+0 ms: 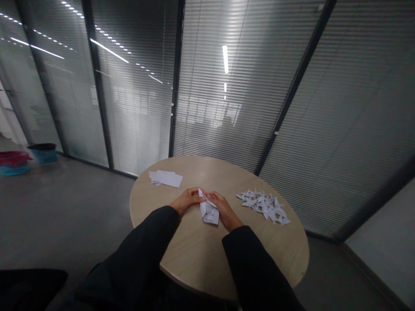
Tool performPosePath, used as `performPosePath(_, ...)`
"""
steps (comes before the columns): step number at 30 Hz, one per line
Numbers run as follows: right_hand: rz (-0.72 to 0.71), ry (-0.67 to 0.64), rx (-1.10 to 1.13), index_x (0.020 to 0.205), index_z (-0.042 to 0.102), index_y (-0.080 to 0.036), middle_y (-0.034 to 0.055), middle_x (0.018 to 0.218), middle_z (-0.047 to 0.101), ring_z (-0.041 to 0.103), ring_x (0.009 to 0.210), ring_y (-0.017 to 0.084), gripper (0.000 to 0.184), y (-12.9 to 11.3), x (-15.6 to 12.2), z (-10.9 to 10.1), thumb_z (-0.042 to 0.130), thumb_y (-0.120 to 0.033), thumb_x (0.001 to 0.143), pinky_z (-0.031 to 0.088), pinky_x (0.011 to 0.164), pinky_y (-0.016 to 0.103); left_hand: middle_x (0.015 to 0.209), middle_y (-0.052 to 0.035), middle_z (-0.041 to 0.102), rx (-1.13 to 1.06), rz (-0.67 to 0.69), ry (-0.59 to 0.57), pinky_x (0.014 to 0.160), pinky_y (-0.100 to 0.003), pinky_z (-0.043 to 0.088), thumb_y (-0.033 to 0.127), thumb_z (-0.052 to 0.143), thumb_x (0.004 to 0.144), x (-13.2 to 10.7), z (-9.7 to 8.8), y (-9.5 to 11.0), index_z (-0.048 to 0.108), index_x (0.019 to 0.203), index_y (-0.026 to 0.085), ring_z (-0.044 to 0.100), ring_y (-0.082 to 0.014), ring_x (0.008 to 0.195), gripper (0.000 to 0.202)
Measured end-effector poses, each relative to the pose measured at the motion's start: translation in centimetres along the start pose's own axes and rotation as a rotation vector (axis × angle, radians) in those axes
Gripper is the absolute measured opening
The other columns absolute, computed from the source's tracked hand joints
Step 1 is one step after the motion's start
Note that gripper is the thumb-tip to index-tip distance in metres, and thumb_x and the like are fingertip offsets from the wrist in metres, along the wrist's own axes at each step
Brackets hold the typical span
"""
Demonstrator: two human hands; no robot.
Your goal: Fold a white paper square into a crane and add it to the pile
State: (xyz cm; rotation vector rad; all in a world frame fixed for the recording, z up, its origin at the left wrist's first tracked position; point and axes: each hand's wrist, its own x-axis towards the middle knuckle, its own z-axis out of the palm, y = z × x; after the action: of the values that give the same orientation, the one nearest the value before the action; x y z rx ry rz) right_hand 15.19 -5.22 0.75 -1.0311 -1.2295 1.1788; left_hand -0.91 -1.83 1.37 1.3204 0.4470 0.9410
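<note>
My left hand (187,200) and my right hand (223,209) meet over the middle of a round wooden table (201,255). Both pinch a partly folded white paper (209,211) that hangs down between them, printed marks showing on it. The fingers of each hand are closed on the paper's upper edge. Black sleeves cover both arms. A small stack of flat white sheets (166,178) lies at the table's far left. A pile of several folded paper figures (264,205) lies to the right of my right hand.
Glass walls with closed blinds (227,86) stand just behind the table. Blue and red tubs (19,160) sit on the grey floor at far left. A dark seat edge (29,285) shows at bottom left.
</note>
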Motion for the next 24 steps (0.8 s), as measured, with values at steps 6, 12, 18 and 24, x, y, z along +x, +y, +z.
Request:
performPosePath(6,-0.081,0.136,0.066,0.105,0.05,-0.023,0.0025,0.083,0.066,0.063,0.073,0.02,0.049,-0.6,0.3,0.0,0.066,-0.048,0.066,0.048,0.061,0.029,0.075,-0.0006,0.063,-0.066,0.163,0.314,0.071,-0.027,0.046,0.031,0.081,0.053,0.8,-1.0,-0.1,0.062,0.084,0.014,0.059,-0.0133,0.071,0.04)
performPosePath(12,-0.243,0.162,-0.016,0.118,0.042,-0.025,0.0025,0.081,0.067,0.064,0.075,0.021,0.06,-1.0,-0.1,-0.6,0.07,-0.04,0.067,0.051,0.066,0.032,0.07,-0.0001,0.062,0.021,0.228,0.402,0.068,-0.028,0.048,0.034,0.08,0.053,0.8,-1.2,0.3,0.063,0.084,0.014,0.059,-0.0139,0.067,0.041)
performPosePath(18,-0.347,0.263,-0.033,0.097,0.053,-0.022,0.0013,0.075,0.066,0.063,0.069,0.019,0.033,-0.8,0.2,-1.1,0.066,-0.04,0.072,0.049,0.062,0.029,0.069,-0.0017,0.065,0.129,0.23,0.411,0.065,-0.029,0.049,0.036,0.081,0.049,0.7,-0.9,1.1,0.066,0.075,0.013,0.059,-0.0142,0.063,0.038)
performPosePath(24,-0.379,0.275,-0.021,0.111,0.051,-0.024,0.0014,0.078,0.067,0.064,0.072,0.019,0.041,-1.2,-0.1,-0.9,0.063,-0.04,0.075,0.051,0.064,0.029,0.059,-0.0021,0.065,0.181,0.263,0.466,0.057,-0.026,0.046,0.035,0.079,0.05,0.8,-1.2,1.1,0.068,0.074,0.013,0.056,-0.0124,0.054,0.034)
